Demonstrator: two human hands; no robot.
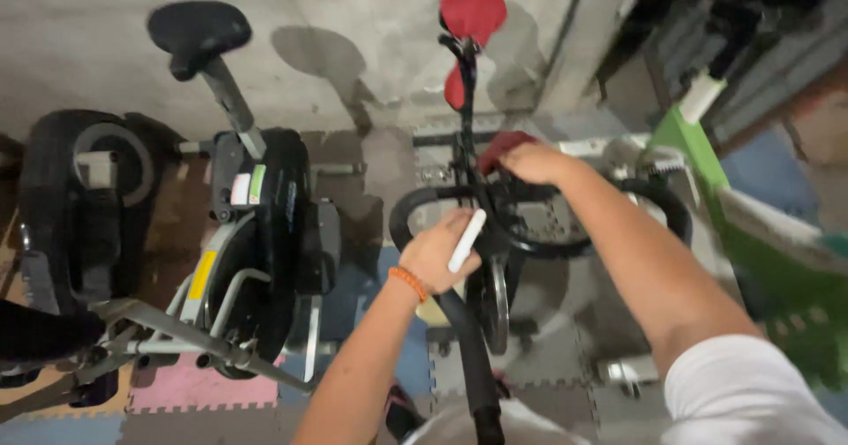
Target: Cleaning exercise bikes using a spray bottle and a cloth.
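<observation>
I look down at a black bicycle frame (473,357) with curved black handlebars (415,207). My left hand (439,252), an orange band on its wrist, grips a white stick-shaped object (467,240) beside the frame's stem. My right hand (533,162) reaches over the handlebars and rests on a red cloth (500,148) near the stem. Another red cloth (472,11) hangs at the top of the upright black bar by the wall.
A black exercise bike (265,233) with a black saddle (198,30) stands on the left, a second black machine (84,207) beyond it. Interlocking foam mats (203,390) cover the floor. A green and white object (698,145) sits on the right. A concrete wall (353,21) is behind.
</observation>
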